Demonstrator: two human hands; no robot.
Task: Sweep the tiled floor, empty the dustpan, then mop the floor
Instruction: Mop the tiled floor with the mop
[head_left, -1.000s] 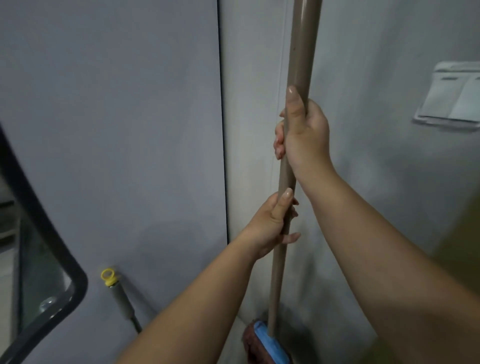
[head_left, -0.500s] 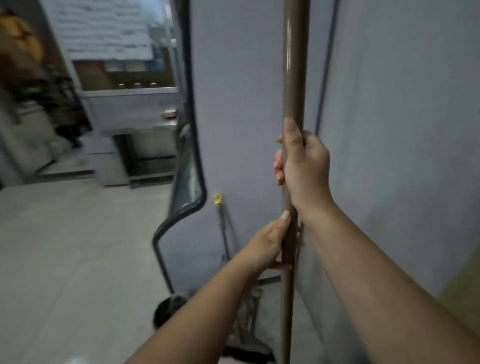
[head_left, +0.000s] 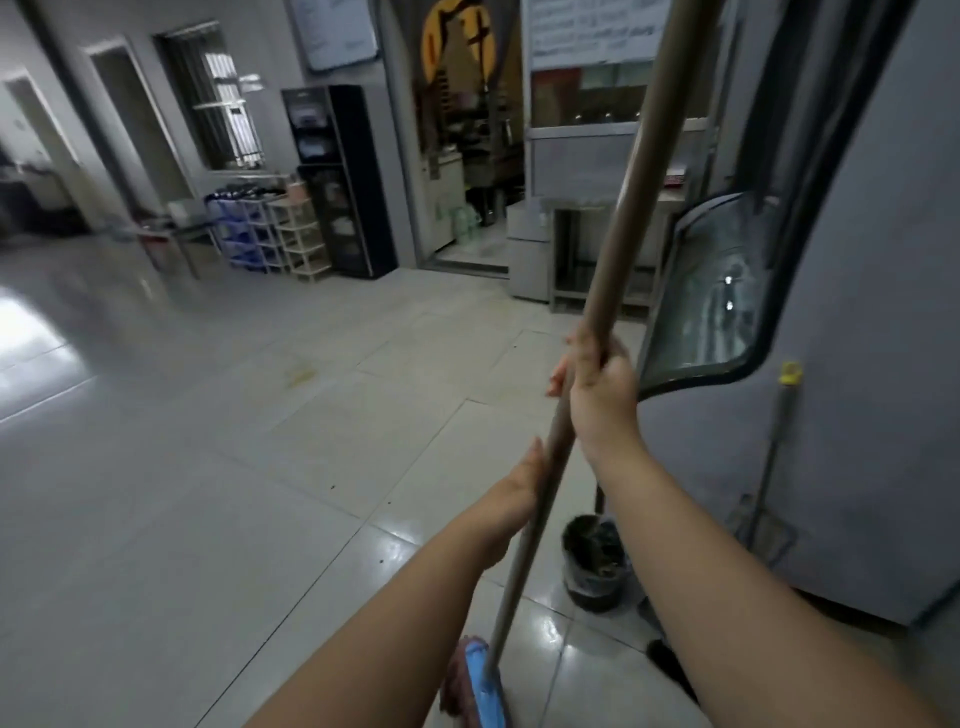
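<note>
— Broom (head_left: 597, 332): where is it, and how are you holding it?

— You have its long brown handle in both hands, leaning up and to the right across the view. Your right hand (head_left: 597, 389) sits higher, fingers curled right round the pole. Your left hand (head_left: 522, 499) is lower, thumb laid along the pole; its fingers wrap behind the pole, so you cannot see them, though the hold looks closed.

— And the working end?

— Down at the bottom edge, a blue head (head_left: 483, 686) with reddish bristles, partly cut off by the frame. You cannot tell whether it touches the tiled floor (head_left: 208, 493). The top of the handle runs out of the picture too.

— What else is near you?

— Just right of the pole a dark bin (head_left: 595, 566) stands on the floor, its contents too murky to name. Behind your right forearm a second, thinner pole with a yellow cap (head_left: 789, 373) leans on the grey wall (head_left: 883, 312); what hangs at its foot is blurred. A curved glass panel (head_left: 711, 291) in a black frame juts out beside the wall.

— Further off?

— Stacked plastic drawers (head_left: 275, 234) and a tall black cabinet (head_left: 337, 182), soft with motion blur.
</note>
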